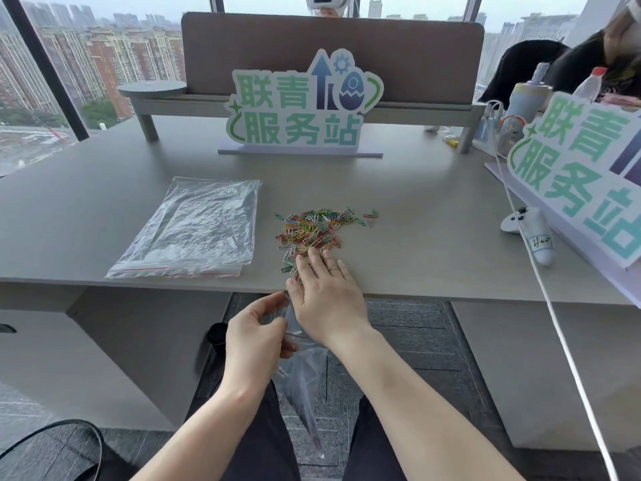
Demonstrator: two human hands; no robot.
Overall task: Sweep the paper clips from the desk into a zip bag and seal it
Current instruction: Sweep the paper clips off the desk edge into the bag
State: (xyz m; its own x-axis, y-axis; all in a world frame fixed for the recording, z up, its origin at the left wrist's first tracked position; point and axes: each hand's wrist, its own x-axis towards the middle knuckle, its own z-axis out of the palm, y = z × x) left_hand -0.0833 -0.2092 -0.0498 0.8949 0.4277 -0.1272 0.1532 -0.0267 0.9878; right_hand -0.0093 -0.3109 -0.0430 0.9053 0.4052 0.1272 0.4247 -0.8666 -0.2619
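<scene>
A pile of coloured paper clips (317,228) lies on the grey desk (416,244) near its front edge. My right hand (326,296) lies flat, fingers spread, over the nearest clips at the desk edge. My left hand (255,336) pinches the mouth of a clear zip bag (305,373) just below the desk edge; the bag hangs down between my knees. Some clips near the edge are hidden under my right hand.
A stack of clear zip bags (194,227) lies left of the clips. A green sign (301,105) stands at the back, another sign (582,175) at the right. A white controller (530,230) and a white cable (555,324) lie at the right.
</scene>
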